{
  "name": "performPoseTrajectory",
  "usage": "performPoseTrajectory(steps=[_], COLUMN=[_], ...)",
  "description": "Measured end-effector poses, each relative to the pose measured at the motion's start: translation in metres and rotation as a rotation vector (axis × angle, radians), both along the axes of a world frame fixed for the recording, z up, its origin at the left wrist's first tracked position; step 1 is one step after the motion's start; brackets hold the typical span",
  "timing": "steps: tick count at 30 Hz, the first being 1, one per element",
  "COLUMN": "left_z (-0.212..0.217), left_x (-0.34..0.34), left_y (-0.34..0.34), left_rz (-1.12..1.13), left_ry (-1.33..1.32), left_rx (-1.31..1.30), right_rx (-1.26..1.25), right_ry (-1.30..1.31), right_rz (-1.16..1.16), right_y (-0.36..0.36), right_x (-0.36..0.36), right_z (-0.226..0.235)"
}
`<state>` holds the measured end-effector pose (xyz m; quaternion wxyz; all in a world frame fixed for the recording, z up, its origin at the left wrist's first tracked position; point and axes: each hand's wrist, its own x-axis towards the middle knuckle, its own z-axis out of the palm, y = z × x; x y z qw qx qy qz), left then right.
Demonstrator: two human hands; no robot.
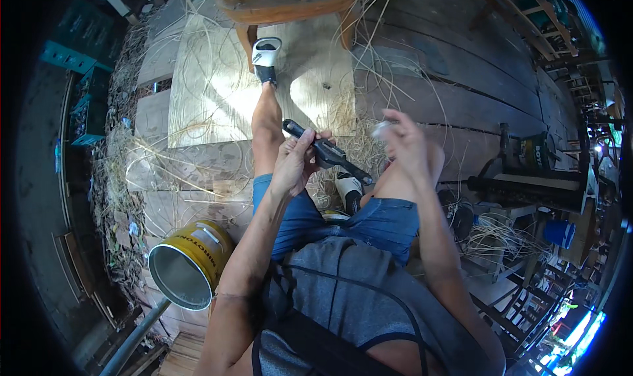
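Observation:
In front of my lap, my left hand (295, 158) is closed around a black spokeshave (330, 153), a long tool with a handle at each end and a wider body in the middle. The tool slants down to the right over the gap between my knees. My right hand (405, 142) is raised above my right knee, apart from the tool. Its fingers are bent and slightly blurred, with a small whitish thing (381, 130) at their tips that I cannot make out.
A wooden chair (290, 10) stands ahead, my left foot against its leg. A pale board (198, 92) and loose cane strands (389, 79) lie on the plank floor. A yellow bucket (211, 244) is at my left, a coil of strands (501, 234) at my right. Green crates (89, 105) stand far left.

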<state>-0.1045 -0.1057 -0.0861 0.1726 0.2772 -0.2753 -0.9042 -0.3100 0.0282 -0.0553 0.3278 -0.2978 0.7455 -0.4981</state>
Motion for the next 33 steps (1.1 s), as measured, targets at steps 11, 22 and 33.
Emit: performPoseTrajectory(steps=[11, 22, 33], left_z=[0.013, -0.004, -0.082], left_x=[-0.013, -0.022, 0.036], left_y=[0.011, 0.022, -0.11], left_rz=[-0.019, 0.049, -0.181], left_ry=[-0.091, -0.043, 0.067], left_rx=[-0.165, -0.127, -1.01], right_rx=[-0.371, -0.096, 0.16], right_ry=[-0.736, -0.121, -1.139], right_rz=[0.2, 0.256, 0.385], right_y=[-0.001, -0.014, -0.019], right_x=[0.023, 0.043, 0.027], right_z=[-0.007, -0.008, -0.063])
